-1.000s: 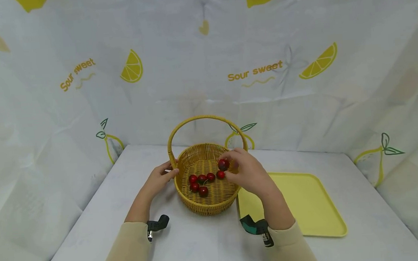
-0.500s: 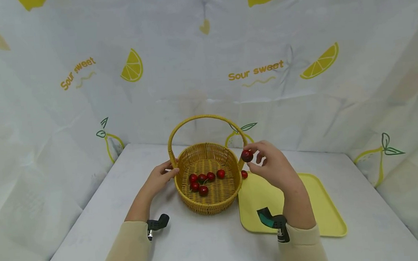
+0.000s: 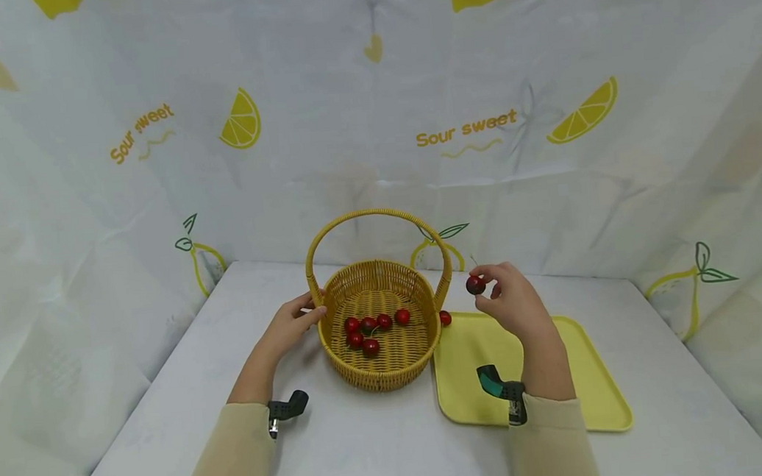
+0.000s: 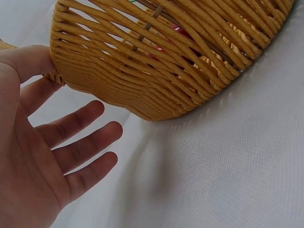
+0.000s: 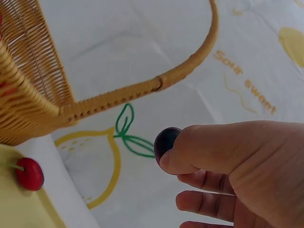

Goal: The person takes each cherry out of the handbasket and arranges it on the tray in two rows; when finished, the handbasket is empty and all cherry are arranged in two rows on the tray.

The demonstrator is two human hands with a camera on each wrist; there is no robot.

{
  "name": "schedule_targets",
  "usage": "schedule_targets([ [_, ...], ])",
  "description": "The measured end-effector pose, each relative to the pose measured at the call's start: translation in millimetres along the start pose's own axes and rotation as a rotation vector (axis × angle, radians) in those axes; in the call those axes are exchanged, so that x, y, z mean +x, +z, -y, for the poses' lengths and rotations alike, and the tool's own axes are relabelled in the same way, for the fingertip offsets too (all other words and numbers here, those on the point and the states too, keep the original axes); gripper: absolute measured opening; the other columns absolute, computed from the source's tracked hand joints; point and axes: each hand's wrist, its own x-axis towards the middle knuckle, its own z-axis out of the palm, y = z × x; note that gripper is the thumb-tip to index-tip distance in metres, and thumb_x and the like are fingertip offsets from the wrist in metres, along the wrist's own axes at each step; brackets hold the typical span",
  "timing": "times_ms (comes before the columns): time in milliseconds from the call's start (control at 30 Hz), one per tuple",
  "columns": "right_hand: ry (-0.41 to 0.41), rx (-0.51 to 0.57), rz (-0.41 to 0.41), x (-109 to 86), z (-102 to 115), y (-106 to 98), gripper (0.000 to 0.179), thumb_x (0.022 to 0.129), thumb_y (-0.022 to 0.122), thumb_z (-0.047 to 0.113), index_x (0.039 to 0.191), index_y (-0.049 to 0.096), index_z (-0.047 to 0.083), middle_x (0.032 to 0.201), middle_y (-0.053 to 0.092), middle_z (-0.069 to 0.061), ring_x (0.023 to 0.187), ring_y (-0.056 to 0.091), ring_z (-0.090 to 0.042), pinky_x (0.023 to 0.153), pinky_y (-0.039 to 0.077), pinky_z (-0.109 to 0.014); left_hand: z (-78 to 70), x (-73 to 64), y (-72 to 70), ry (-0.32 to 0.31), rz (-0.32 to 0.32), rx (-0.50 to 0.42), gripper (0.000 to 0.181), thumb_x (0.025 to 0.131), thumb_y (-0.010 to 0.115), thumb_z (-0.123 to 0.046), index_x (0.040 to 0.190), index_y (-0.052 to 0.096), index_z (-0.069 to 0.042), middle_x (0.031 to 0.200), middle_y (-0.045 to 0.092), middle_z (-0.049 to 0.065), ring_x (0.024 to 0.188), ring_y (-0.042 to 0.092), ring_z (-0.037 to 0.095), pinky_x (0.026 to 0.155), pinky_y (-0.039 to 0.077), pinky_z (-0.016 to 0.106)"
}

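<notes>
A dark red cherry with a thin stem is pinched between the thumb and fingertips of my right hand, above the far part of the yellow tray. My left hand holds the left side of the wicker basket, thumb and index finger at its rim by the handle's foot. In the left wrist view that hand's other fingers are spread away from the weave. Several red cherries lie on the basket's floor. Another cherry with a green stem rests on the tray near its far left corner.
The basket's tall arched handle rises between the hands. The tray stands just right of the basket on the white table. Behind them hangs a white cloth printed with lemons.
My right hand has lifted the dark cherry out of the basket and carried it right, past the handle, over the tray. My left hand stays at the basket.
</notes>
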Motion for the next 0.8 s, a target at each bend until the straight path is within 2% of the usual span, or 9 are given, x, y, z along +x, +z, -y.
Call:
schedule_targets([
  [133,0.055,-0.040,0.052,8.0,-22,18,0.042,0.088,0.071,0.006,0.130,0.064,0.003,0.116,0.056,-0.019,0.089,0.053,-0.030,0.071,0.048,-0.042,0.3,-0.5,-0.5,0.010,0.003,-0.014,0.055,0.103,0.062,-0.039,0.153,0.051,-0.018,0.136,0.059,0.016,0.111,0.062,0.027,0.093,0.050,0.048],
  [300,0.086,-0.079,0.104,13.6,-42,37,0.042,0.088,0.071,0.006,0.130,0.065,0.002,0.119,0.058,-0.022,0.095,0.057,-0.035,0.085,0.049,-0.053,-0.4,-0.9,-0.2,0.022,0.002,-0.029,0.055,0.104,0.062,-0.036,0.153,0.051,-0.015,0.137,0.059,0.017,0.111,0.062,0.029,0.094,0.049,0.052],
  [467,0.119,-0.087,0.167,16.2,-49,50,0.039,0.087,0.073,0.006,0.126,0.067,0.002,0.116,0.059,-0.024,0.099,0.058,-0.037,0.091,0.049,-0.056,0.8,0.8,0.5,0.025,0.001,-0.039,0.055,0.105,0.061,-0.033,0.154,0.049,-0.011,0.137,0.058,0.019,0.111,0.062,0.030,0.093,0.050,0.053],
  [667,0.150,-0.142,0.220,18.2,-54,61,0.033,0.087,0.073,0.002,0.120,0.070,0.001,0.107,0.060,-0.021,0.096,0.058,-0.036,0.091,0.049,-0.054,1.6,1.0,-0.9,0.022,0.003,-0.021,0.054,0.103,0.063,-0.038,0.151,0.053,-0.017,0.134,0.060,0.016,0.109,0.063,0.027,0.092,0.050,0.048],
  [800,0.180,-0.162,0.232,19.3,-62,69,0.034,0.088,0.070,0.001,0.121,0.070,0.002,0.109,0.060,-0.019,0.098,0.059,-0.035,0.094,0.049,-0.054,4.4,2.2,-1.3,0.028,0.006,-0.018,0.054,0.102,0.063,-0.039,0.151,0.054,-0.018,0.134,0.060,0.015,0.109,0.063,0.026,0.091,0.050,0.045],
])
